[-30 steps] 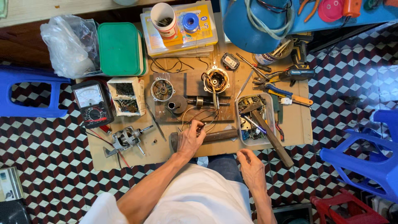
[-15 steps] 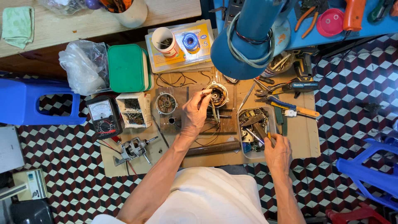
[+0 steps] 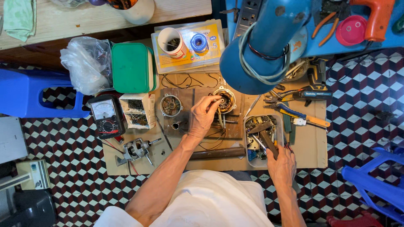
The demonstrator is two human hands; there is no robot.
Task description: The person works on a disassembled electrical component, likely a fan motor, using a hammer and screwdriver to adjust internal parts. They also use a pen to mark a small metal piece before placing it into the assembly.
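Left hand (image 3: pixel 202 120) still on motor (image 3: pixel 224 100)

One head-worn camera looks straight down, fairly high, over the cardboard-covered work surface (image 3: pixel 311 147).

Counted 2 hands: left hand (image 3: pixel 202 117), right hand (image 3: pixel 281 166). 1 motor stator (image 3: pixel 224 100), 1 multimeter (image 3: pixel 106 116), 1 green box (image 3: pixel 131 67), 1 parts tray (image 3: pixel 261 136), 2 blue stools (image 3: pixel 29 94) (image 3: pixel 374 183), 1 paper cup (image 3: pixel 171 42).
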